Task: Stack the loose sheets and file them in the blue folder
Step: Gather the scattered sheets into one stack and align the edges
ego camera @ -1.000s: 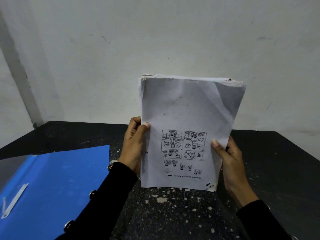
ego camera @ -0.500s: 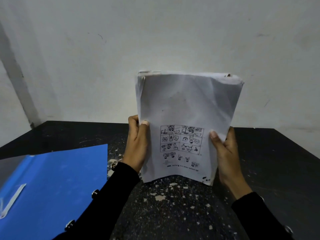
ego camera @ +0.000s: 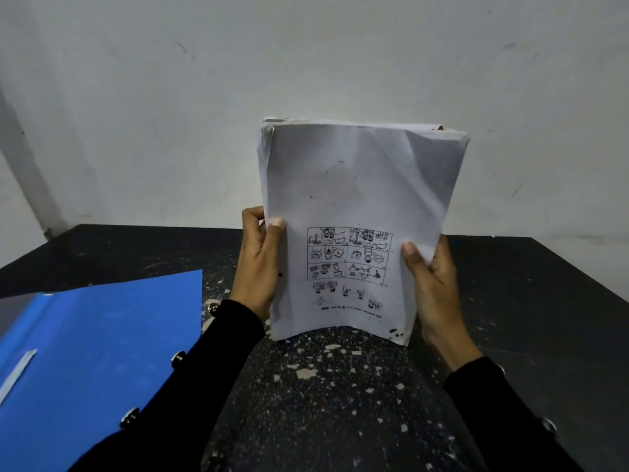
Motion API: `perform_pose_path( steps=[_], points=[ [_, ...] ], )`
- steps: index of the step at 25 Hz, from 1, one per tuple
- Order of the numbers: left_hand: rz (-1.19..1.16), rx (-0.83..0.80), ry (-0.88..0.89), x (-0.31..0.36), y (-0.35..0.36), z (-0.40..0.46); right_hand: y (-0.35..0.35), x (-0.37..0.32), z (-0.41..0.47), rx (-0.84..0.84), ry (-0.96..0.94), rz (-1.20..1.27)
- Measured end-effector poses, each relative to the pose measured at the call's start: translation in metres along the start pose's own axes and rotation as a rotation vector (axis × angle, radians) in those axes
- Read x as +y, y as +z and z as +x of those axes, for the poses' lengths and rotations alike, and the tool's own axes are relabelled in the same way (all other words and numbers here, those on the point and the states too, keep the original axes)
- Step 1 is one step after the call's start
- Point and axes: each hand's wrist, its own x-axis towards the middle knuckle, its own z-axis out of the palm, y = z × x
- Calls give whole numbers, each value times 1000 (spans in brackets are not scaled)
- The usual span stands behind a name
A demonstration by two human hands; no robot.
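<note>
1. The loose sheets (ego camera: pixel 357 185) are bunched into one thick white pile. The pile stands up tall in the air over the middle of the bench (ego camera: pixel 340 403). I cannot tell if its bottom edge touches the bench.
2. The front page is crumpled, with a fold near its top right corner and small dark spots. Its bottom edge curves up in the middle.
3. The left hand (ego camera: pixel 260 264) grips the left side of the pile, thumb on the front. The right hand (ego camera: pixel 434 281) grips the right side the same way. Both arms wear black sleeves (ego camera: pixel 190 379) with small shiny buttons.
4. The blue folder (ego camera: pixel 88 349) lies flat by the left edge of the bench. It is apart from the pile, and the left sleeve crosses its corner. A pale strip sits on it near the left.
5. The bench is black with lots of little white chips and specks. Behind it is a plain grey-white wall (ego camera: pixel 306 63) with a few scuff marks.
6. The front page shows a box of small cartoon drawings, upside down. A line of tiny print sits under them, too small to read.
</note>
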Motion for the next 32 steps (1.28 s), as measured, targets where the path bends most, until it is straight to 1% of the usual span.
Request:
perform_pose_path(
  steps=[2, 5, 10, 13, 16, 22, 26, 32],
  points=[
    [-35, -19, -18, -4, -1, -2, -2, 1, 0, -2, 14, -13],
    [-23, -67, -66, -18, -3, -6, -5, 7, -2, -21, 48, -20],
    [-8, -96, -122, -28, -5, -10, -8, 15, -3, -55, 87, 4],
    [19, -115, -108, -29, -5, -11, -8, 15, -3, -51, 92, -4],
    [37, -100, -76, -29, -6, -12, -8, 13, -3, -35, 84, -12],
    [-13, -76, -47, -19, -8, -21, -12, 3, -4, -57, 139, 98],
    [-48, -68, -75, -13, -12, -20, -11, -1, -3, -63, 153, 134],
    [-65, -83, -64, -9, -16, -19, -8, -3, -5, -67, 163, 123]
  ],
)
